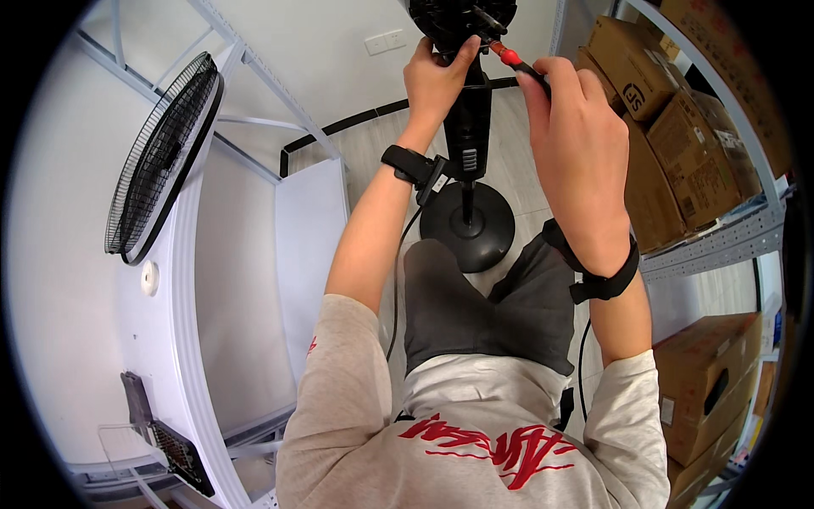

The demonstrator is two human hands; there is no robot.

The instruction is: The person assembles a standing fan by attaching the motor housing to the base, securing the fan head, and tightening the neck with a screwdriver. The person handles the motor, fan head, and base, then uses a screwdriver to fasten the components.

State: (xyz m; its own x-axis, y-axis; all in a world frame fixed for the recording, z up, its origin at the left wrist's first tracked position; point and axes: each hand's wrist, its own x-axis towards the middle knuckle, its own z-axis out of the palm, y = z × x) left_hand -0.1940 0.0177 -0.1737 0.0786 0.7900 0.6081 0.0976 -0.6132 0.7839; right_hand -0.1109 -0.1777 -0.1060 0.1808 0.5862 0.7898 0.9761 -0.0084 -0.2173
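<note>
A black pedestal fan stands in front of me, its bare head cut off by the top edge of the view. Its column runs down to a round black base on the floor. My left hand grips the underside of the head, thumb on the right and fingers on the left. In my right hand is a screwdriver with a red and black handle, pointing up and left at the head. Its tip is too small to make out against the black parts.
At left, a white shelf bears a black fan grille, a white round part and a dark tray of small pieces. Cardboard boxes fill a metal rack at right. Cables hang from both wrist straps.
</note>
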